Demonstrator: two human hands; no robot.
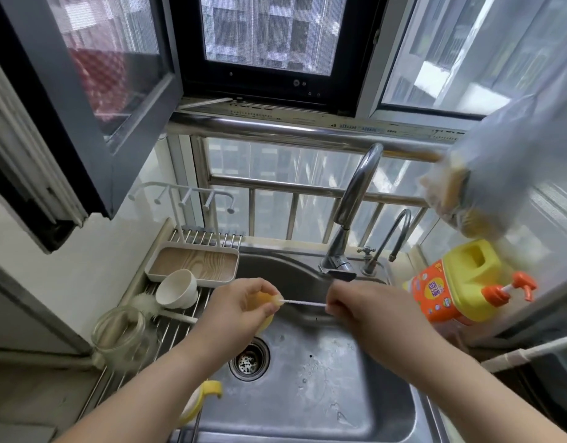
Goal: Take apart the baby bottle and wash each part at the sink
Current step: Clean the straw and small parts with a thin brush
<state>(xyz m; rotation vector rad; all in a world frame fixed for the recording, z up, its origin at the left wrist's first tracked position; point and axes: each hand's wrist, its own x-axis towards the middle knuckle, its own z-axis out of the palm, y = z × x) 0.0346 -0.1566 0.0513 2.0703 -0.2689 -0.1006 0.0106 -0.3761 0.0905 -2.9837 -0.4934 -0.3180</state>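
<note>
Over the sink [355,394], left hand [240,306] grip pinching yellow bottle part [264,298], right hand [362,310] grip pinching thin brush [303,302]

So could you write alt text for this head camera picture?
Over a steel sink, the left hand pinches a small yellow bottle part while the right hand pokes a thin white brush into it. A clear glass bottle lies on the rack at left.

yellow bottle part [265,303] | held above sink [323,362] | thin white brush [303,302] inserted
</note>
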